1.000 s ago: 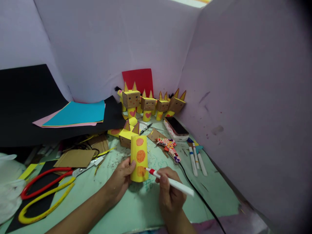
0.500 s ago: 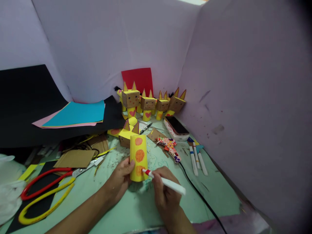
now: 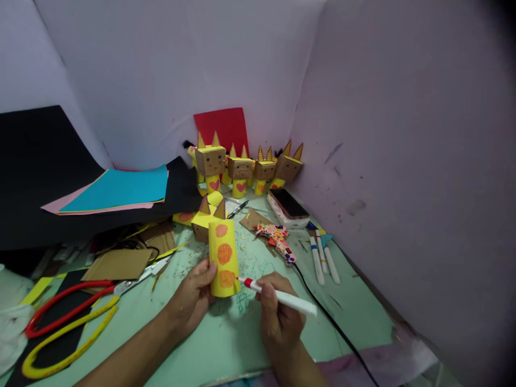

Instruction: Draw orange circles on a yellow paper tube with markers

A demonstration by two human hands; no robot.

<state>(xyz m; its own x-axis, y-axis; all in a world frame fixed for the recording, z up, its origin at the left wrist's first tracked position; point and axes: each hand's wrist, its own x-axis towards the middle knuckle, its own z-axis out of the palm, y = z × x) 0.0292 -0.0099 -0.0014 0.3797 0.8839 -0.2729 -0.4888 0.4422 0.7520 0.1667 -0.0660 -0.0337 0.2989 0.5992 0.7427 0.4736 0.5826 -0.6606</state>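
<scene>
Upright in my left hand (image 3: 197, 293) is a yellow paper tube (image 3: 236, 252) with three orange dots down its side. My left fingers wrap around its lower left part. Between the thumb and fingers of my right hand (image 3: 280, 312) is a white marker (image 3: 292, 301) with a red collar. Its tip points left, at the tube's right edge beside the lowest dot; whether it touches I cannot tell. Just behind the tube sits a cardboard box head (image 3: 200, 232) with a yellow top and two pointed ears, partly hidden by the tube.
Large scissors (image 3: 68, 322) with red and yellow handles lie at left, near cardboard scraps (image 3: 116, 264) and coloured paper sheets (image 3: 116, 188). Finished box-headed figures (image 3: 242, 169) stand at the back. A patterned glue gun (image 3: 278, 239) with a cord, a phone (image 3: 288, 204) and several markers (image 3: 317, 260) lie right.
The marker's tip has moved right, from on the lowest dot to the tube's edge, and my right hand has shifted slightly right. The whole view has shifted a little.
</scene>
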